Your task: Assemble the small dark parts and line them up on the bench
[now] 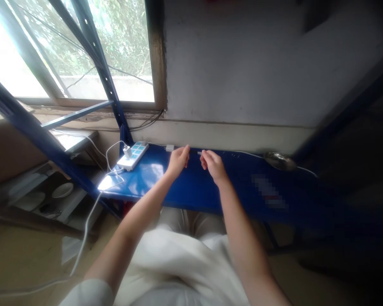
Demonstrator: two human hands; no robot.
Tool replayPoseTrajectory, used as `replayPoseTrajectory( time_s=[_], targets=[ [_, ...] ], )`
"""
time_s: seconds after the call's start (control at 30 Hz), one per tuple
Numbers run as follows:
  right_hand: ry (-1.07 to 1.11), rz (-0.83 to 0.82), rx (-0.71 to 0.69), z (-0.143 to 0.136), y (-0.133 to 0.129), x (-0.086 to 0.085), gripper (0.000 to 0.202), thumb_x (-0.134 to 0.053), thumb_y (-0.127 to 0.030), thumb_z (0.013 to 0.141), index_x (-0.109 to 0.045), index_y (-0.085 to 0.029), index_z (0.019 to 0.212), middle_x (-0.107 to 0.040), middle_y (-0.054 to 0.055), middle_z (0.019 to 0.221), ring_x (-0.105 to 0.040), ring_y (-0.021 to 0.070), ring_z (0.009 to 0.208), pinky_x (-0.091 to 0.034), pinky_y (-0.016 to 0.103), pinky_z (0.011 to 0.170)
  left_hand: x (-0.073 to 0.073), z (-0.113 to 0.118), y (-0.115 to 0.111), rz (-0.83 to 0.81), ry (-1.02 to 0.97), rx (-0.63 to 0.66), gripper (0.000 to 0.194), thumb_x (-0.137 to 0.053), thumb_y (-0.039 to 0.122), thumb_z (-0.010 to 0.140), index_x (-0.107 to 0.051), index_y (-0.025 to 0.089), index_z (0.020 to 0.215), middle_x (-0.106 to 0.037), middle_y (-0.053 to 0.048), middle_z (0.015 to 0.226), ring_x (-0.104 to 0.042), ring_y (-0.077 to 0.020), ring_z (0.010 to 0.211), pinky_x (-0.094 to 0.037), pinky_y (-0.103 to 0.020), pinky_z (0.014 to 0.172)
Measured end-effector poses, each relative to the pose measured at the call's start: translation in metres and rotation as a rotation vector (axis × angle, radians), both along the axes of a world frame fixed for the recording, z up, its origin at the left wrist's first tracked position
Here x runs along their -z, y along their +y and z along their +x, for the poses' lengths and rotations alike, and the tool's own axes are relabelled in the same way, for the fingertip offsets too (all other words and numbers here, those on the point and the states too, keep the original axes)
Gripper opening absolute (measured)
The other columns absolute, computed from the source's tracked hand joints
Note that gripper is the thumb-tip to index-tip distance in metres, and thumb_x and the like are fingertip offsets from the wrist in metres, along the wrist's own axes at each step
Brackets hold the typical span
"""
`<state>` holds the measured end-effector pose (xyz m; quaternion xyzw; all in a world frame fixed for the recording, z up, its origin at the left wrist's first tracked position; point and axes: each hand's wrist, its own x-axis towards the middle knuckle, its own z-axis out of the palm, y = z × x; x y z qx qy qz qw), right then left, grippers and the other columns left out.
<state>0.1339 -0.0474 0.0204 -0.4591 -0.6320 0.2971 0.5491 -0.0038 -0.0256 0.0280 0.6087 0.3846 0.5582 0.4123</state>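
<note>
Over the blue metal shelf (198, 191), both my hands are raised a short distance apart. My left hand (178, 161) is closed, thumb pressed on the fingers; whatever it may pinch is too small to make out. Between the thumb and fingers of my right hand (213, 165) is a small white stick-like piece (199, 153), its tip pointing towards the left hand. A white charger block (170, 148) lies just beyond my left hand. Several tiny thin pieces (235, 155) lie on the shelf to the right of my right hand.
A white power strip (137, 154) with blue sockets holds a white plug (127, 151) at the shelf's left end. Its cable (86, 229) hangs to the floor. A shiny metal dish-like object (279, 161) sits right, beside a white cord. Blue uprights (104, 80) flank the window.
</note>
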Motion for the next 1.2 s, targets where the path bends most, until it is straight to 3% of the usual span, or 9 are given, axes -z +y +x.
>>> replayPoseTrajectory(
  time_s=[0.23, 0.33, 0.47, 0.6, 0.93, 1.2],
  targets=[
    [-0.249, 0.144, 0.041, 0.021, 0.001, -0.002, 0.028, -0.056, -0.046, 0.076, -0.062, -0.019, 0.075, -0.062, 0.004, 0.076, -0.054, 0.0127, 0.063, -0.046, 0.027, 0.063, 0.002, -0.012, 0.006, 0.022, -0.043, -0.128, 0.041, -0.055, 0.052, 0.076, -0.046, 0.015, 0.059, -0.045, 0.005, 0.046, -0.04, -0.0032, 0.033, -0.03, -0.015, 0.034],
    [-0.173, 0.146, 0.093, 0.027, 0.006, 0.0, 0.028, -0.057, -0.046, 0.075, -0.064, -0.019, 0.078, -0.064, 0.005, 0.078, -0.057, 0.014, 0.066, -0.047, 0.029, 0.065, 0.007, -0.013, 0.008, -0.006, -0.085, -0.167, 0.036, -0.057, 0.05, 0.074, -0.051, 0.015, 0.067, -0.046, 0.006, 0.047, -0.04, -0.0034, 0.033, -0.03, -0.016, 0.034],
    [-0.011, 0.13, 0.134, 0.022, 0.012, 0.004, 0.031, -0.057, -0.047, 0.074, -0.065, -0.018, 0.083, -0.066, 0.006, 0.082, -0.059, 0.0154, 0.071, -0.048, 0.029, 0.066, 0.013, -0.004, 0.006, -0.052, -0.086, -0.066, 0.036, -0.06, 0.049, 0.072, -0.054, 0.014, 0.071, -0.048, 0.005, 0.048, -0.041, -0.0034, 0.034, -0.03, -0.016, 0.034],
    [-0.1, 0.133, 0.051, 0.011, 0.013, 0.006, 0.029, -0.058, -0.046, 0.073, -0.066, -0.019, 0.081, -0.065, 0.006, 0.085, -0.059, 0.0156, 0.074, -0.048, 0.029, 0.067, 0.016, 0.005, 0.002, -0.022, -0.094, 0.023, 0.036, -0.059, 0.049, 0.073, -0.055, 0.014, 0.075, -0.049, 0.005, 0.05, -0.042, -0.003, 0.035, -0.031, -0.015, 0.034],
    [-0.224, -0.008, -0.134, 0.008, 0.015, -0.001, 0.031, -0.059, -0.046, 0.071, -0.065, -0.016, 0.076, -0.066, 0.004, 0.069, -0.059, 0.0151, 0.063, -0.045, 0.027, 0.06, 0.014, 0.004, -0.001, 0.013, -0.062, 0.059, 0.036, -0.05, 0.05, 0.08, -0.053, 0.015, 0.073, -0.041, 0.006, 0.048, -0.04, -0.0031, 0.037, -0.03, -0.016, 0.036],
    [-0.256, 0.011, -0.161, 0.006, 0.018, -0.005, 0.031, -0.061, -0.046, 0.069, -0.062, -0.016, 0.072, -0.061, 0.001, 0.062, -0.055, 0.0124, 0.057, -0.044, 0.025, 0.058, 0.016, 0.006, 0.001, -0.015, -0.141, 0.104, 0.03, -0.059, 0.04, 0.077, -0.051, 0.016, 0.093, -0.046, 0.006, 0.057, -0.04, -0.0023, 0.037, -0.028, -0.015, 0.034]
  ],
)
